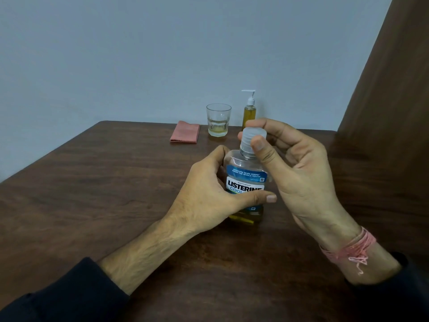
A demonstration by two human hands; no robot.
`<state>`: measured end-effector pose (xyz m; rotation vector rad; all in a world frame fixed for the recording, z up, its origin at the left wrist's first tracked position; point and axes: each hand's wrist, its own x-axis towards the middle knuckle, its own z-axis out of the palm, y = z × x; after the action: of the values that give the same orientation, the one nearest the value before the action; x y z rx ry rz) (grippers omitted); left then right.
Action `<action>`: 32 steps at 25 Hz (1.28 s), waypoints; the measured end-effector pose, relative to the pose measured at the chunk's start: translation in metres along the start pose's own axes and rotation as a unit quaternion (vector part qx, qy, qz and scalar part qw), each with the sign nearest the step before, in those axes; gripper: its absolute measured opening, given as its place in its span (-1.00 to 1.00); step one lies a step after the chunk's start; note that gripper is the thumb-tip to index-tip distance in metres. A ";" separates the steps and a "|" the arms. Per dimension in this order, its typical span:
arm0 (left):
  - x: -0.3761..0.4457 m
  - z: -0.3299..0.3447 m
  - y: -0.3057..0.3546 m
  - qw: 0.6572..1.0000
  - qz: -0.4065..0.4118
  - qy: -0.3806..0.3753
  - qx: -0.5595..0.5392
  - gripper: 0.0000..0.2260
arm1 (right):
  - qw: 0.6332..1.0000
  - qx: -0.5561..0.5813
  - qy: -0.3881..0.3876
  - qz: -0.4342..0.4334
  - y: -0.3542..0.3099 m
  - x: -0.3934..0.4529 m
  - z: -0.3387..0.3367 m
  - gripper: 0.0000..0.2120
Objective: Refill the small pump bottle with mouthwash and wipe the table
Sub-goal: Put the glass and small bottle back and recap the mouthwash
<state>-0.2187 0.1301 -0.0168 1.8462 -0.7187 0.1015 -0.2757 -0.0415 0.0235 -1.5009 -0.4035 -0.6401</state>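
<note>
A: Mouthwash bottle (245, 182) front and centre, standing upright on the table (92, 182), near the middle, a band of yellow liquid low in it.

B: And both hands on it! Left hand (209, 198) wraps the body, fingers curled round the far side, thumb lying across the label.

A: Right hand (299, 173) is up top, thumb and fingers pinching the clear cap (254, 138). The cap sits on the neck; whether it's loose, I cannot tell.

B: Look far, behind the bottle: the pump bottle (249, 111), upright at the table's far edge by the wall (139, 54), white pump on, yellow liquid nearly to its shoulder.

A: Just left of it, a glass (218, 119) with a little pale liquid at the bottom.

B: Further left, a pink cloth (185, 135), folded flat. All three well apart from the hands.

A: Pink thread (350, 249) round the right wrist, dark sleeves (69, 296) on both arms.
</note>
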 end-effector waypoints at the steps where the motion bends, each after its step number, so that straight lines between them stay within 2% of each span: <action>1: -0.001 0.001 0.001 1.000 0.001 0.000 0.006 -0.38 | 1.000 0.000 0.001 0.000 0.000 -0.001 0.001 -0.66; 5: -0.003 0.007 0.006 0.997 -0.010 0.042 0.057 -0.30 | 1.000 0.001 0.007 -0.009 -0.001 -0.003 0.006 -0.67; 10: -0.006 0.005 0.008 0.997 0.012 0.058 0.049 -0.43 | 1.000 -0.023 0.014 -0.014 0.000 -0.003 0.007 -0.66; 15: -0.001 -0.002 0.002 1.000 0.011 0.013 0.021 -0.39 | 1.000 -0.021 -0.002 -0.010 0.003 -0.004 0.005 -0.67; 19: 0.006 -0.023 -0.003 0.998 0.035 -0.060 0.003 -0.49 | 1.000 -0.016 0.004 -0.006 0.005 -0.002 0.002 -0.66; 22: 0.008 -0.028 -0.007 0.998 0.042 -0.052 0.001 -0.55 | 1.000 -0.018 0.002 -0.007 0.006 0.000 0.000 -0.65; 26: 0.008 -0.022 -0.011 0.999 0.039 -0.027 0.011 -0.52 | 1.000 -0.003 0.003 -0.009 0.007 0.000 -0.003 -0.65; 28: 0.010 -0.022 -0.011 0.999 0.035 -0.011 0.019 -0.50 | 1.000 -0.013 0.003 0.001 0.011 0.000 -0.004 -0.58; 30: 0.013 -0.023 -0.014 0.999 0.028 0.009 0.023 -0.51 | 0.998 -0.042 -0.018 0.042 0.018 -0.002 -0.005 -0.42; 32: 0.017 -0.024 -0.019 1.000 0.012 0.011 0.009 -0.52 | 0.986 -0.126 -0.056 0.096 0.026 -0.005 -0.006 -0.33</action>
<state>-0.1889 0.1484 -0.0164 1.8509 -0.7262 0.1443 -0.2640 -0.0482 -0.0001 -1.7976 -0.2652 -0.4680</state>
